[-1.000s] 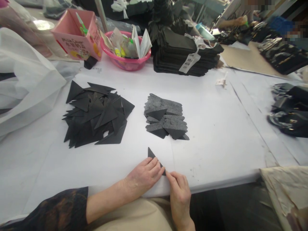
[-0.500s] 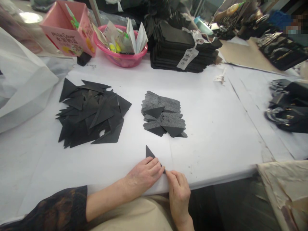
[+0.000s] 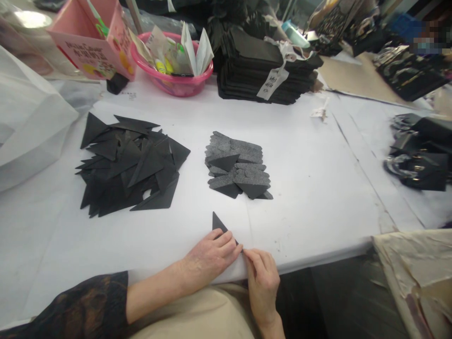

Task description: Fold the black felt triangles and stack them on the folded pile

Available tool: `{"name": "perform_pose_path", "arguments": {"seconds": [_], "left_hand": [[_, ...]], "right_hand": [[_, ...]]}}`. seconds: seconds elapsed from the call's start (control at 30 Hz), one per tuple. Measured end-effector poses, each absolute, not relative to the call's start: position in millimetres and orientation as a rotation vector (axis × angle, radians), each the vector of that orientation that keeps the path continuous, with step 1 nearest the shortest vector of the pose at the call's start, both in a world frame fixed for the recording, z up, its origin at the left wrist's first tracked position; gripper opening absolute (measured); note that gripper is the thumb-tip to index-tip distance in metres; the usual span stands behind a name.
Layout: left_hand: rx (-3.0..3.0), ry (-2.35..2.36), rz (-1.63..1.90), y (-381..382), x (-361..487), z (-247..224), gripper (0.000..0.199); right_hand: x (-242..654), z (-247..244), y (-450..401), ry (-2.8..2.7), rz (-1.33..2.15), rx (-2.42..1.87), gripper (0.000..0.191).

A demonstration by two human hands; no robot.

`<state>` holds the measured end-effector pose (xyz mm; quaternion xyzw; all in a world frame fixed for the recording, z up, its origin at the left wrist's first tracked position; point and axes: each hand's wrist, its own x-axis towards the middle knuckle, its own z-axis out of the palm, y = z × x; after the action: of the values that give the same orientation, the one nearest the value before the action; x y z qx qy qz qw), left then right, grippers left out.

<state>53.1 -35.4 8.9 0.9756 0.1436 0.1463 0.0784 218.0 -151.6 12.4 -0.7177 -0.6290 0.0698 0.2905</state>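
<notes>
A small black triangular piece [image 3: 218, 222] lies at the table's front edge, its pointed tip showing beyond my fingers. My left hand [image 3: 215, 249] rests over it, fingers bent together and holding it against the table; most of the piece is hidden underneath. At its lower right corner, my right hand [image 3: 263, 273] pinches the tip between thumb and forefinger. Ahead on the left lies a loose heap of black triangular pieces [image 3: 137, 165]. Right of that, overlapping rows of grey-backed pieces [image 3: 247, 176] lie together, a few black faces showing among them.
Along the back stand a pink box [image 3: 88, 52], a pink basin [image 3: 173, 87] with pens and papers, and a tagged stack of black pieces [image 3: 250, 61]. White sheeting [image 3: 28, 122] bulges at left. Black items with metal parts [image 3: 420, 155] lie at right, above a cloth-covered edge [image 3: 416, 259].
The view has shifted slightly, so the table's contents appear a little further left and up. Both hands keep nearly the same position on the black triangular piece.
</notes>
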Motion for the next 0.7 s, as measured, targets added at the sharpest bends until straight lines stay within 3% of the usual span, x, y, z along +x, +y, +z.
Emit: {"name": "perform_pose_path", "arguments": {"seconds": [0.7], "left_hand": [[2.923,0.412,0.460,-37.1,52.2,10.2,0.026]], "right_hand": [[223.1,12.8,-153.2,-1.845,0.017,-1.908,0.022]]}}
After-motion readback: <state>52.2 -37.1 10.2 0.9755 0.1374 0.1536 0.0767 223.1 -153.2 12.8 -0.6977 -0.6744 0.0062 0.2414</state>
